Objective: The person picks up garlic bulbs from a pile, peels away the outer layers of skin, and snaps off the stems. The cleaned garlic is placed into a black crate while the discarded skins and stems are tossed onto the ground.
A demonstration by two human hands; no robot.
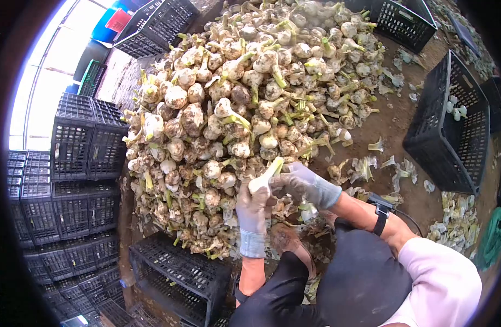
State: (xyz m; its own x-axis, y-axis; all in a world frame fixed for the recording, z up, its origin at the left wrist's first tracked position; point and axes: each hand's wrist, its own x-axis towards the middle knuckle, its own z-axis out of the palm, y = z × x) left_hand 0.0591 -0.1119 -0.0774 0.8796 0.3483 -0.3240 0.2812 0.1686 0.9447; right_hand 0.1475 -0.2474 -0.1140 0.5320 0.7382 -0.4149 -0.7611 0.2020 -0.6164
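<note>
In the head view, my left hand (252, 210), in a soiled grey glove, is closed round a pale garlic bulb (258, 185) whose green stem points up and to the right. My right hand (307, 185), gloved the same way, has its fingers bent against the stem side of that bulb; whether it holds anything else is too small to tell. Right behind both hands rises a large heap of garlic bulbs (207, 120), many with soil and cut green stems. Some peeled skins lie just below my right hand.
Black crates (87, 136) are stacked at the left. An upturned crate (179, 272) stands at the lower left. A crate with a few white bulbs (449, 125) is at the right. Loose skins (365, 169) litter the ground. Green netting (493, 240) lies at the right edge.
</note>
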